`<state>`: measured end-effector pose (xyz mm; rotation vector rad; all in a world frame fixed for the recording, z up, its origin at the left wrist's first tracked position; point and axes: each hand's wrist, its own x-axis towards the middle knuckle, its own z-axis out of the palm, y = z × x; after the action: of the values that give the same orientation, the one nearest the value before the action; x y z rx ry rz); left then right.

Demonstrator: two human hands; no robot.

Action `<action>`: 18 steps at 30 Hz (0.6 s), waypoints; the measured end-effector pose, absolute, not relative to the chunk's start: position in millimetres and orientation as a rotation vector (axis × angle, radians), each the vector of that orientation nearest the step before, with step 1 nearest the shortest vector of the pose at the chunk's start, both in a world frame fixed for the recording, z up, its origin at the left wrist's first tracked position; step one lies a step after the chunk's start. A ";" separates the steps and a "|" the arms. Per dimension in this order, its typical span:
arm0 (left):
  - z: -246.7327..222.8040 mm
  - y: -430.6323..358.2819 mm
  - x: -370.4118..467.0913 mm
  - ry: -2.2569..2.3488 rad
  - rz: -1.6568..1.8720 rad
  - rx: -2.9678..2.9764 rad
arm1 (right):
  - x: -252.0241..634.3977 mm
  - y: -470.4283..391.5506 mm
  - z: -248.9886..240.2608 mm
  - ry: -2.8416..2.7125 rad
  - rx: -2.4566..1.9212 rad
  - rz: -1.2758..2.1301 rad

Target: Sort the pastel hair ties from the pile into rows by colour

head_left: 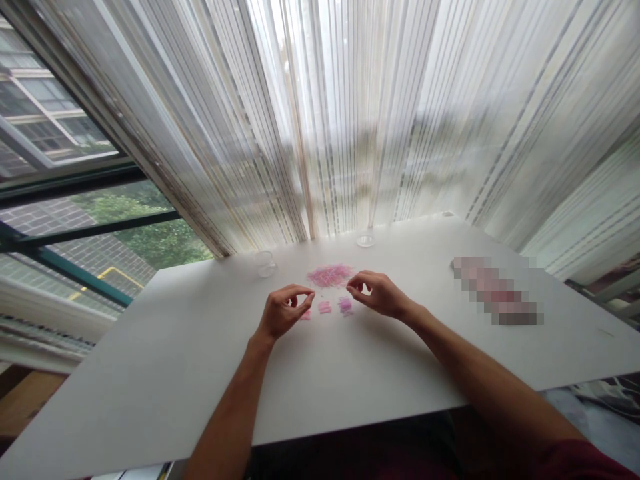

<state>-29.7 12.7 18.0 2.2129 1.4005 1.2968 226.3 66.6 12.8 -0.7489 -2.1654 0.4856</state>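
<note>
A loose pile of thin pink pieces [330,275], too small to name, lies in the middle of the white table [200,360]. Nearer to me are three small groups of such pieces: a pink group [325,307], a purplish group [345,305] and another pink group [305,315] partly behind my left hand. My left hand [283,312] is closed in a pinch, thumb against forefinger, above that left group. To the right of the pile, my right hand [379,293] is also pinched, close to the purplish group. Whatever either pinch holds is too small to make out.
Behind the pile stand a clear round container [266,265] at left and a clear shallow dish [365,241] near the back edge. A pixelated reddish object [500,293] lies at right. Sheer striped curtains [350,133] hang along the table's back edge.
</note>
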 end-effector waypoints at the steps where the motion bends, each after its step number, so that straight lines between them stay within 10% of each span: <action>1: 19.4 13.7 -34.1 1.413 1.303 2.201 | 228.8 68.7 13.1 -2.152 -0.764 0.475; 18: 22.4 17.5 -51.3 1.406 1.273 2.107 | 259.1 119.4 -16.0 -1.795 -1.237 0.533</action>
<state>-51.3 17.5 22.4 2.1071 1.4057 1.2733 259.1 119.4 -16.0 -1.2370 -1.7950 0.5332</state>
